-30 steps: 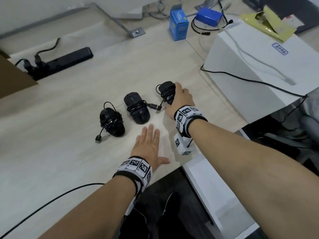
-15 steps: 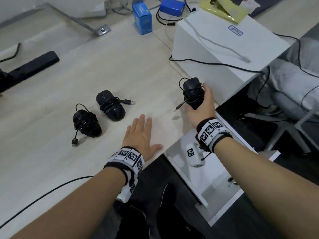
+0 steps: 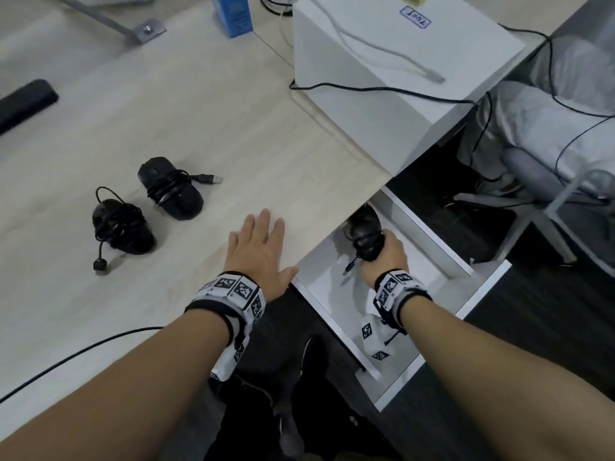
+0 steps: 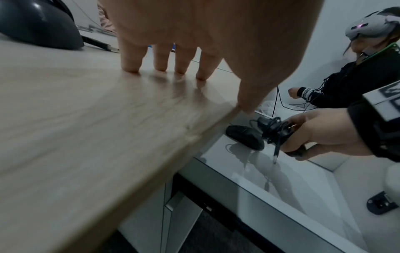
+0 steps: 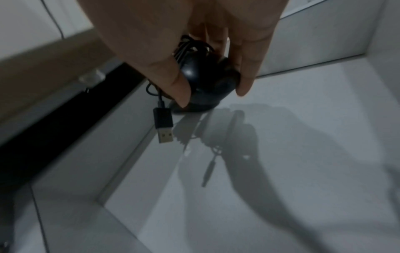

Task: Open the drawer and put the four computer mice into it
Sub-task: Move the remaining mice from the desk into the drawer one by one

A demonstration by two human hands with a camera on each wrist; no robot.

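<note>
Two black mice wrapped in their cables lie on the wooden desk, one [image 3: 123, 227] to the left and one [image 3: 171, 189] just behind it. My left hand [image 3: 258, 254] lies flat and open on the desk near its edge, fingers [image 4: 164, 65] straight. The white drawer [image 3: 429, 234] stands open below the desk's right end. In it my right hand [image 3: 382, 257] grips a third mouse [image 3: 367, 242] [image 5: 205, 77] low over the drawer floor, its USB plug [image 5: 164, 126] dangling. A fourth mouse [image 4: 244, 138] lies in the drawer beside it, partly under the desk edge.
A white box [image 3: 399, 78] with cables over it stands on the desk at the back right, a blue carton [image 3: 233, 15] behind it. A black power strip [image 3: 26, 101] lies far left. A grey chair [image 3: 549, 161] stands beyond the drawer. Another person [image 4: 368, 68] sits nearby.
My right hand lifted the rightmost mouse off the desk, carried it right over the edge and lowered it into the open drawer. My left hand stayed flat on the desk.
</note>
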